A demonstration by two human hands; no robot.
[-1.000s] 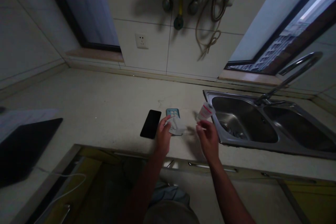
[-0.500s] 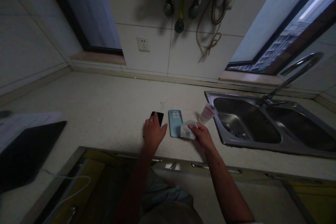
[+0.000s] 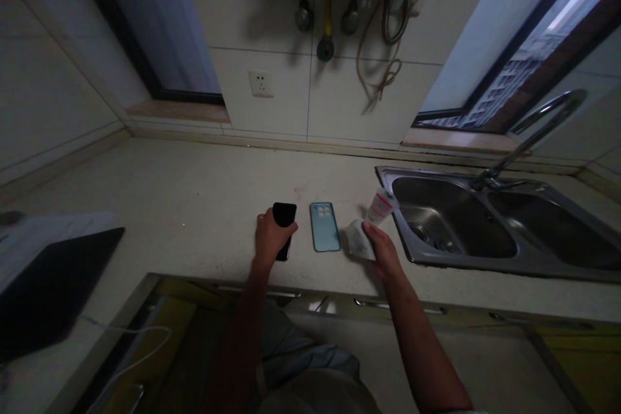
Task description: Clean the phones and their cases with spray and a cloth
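Note:
My left hand (image 3: 274,236) grips a black smartphone (image 3: 284,215), its fingers wrapped across the phone's middle just above the worktop. A teal phone case (image 3: 325,227) lies flat to the right of it, with its camera cut-out toward the wall. My right hand (image 3: 385,254) presses a crumpled white wipe (image 3: 359,240) against the worktop (image 3: 194,174). Just beyond that hand, a small white tube with a pink label (image 3: 381,206) lies by the sink rim, apart from my fingers.
A steel double sink (image 3: 451,220) with a gooseneck faucet (image 3: 538,126) lies to the right. At the left are a dark flat panel (image 3: 58,278) and white paper (image 3: 33,233), with a white cable (image 3: 130,343) below. Hoses (image 3: 330,6) hang on the tiled wall.
My left hand has taken the black smartphone and moved it slightly toward me. My right hand and the wipe have shifted a little to the right, and the view has tilted slightly.

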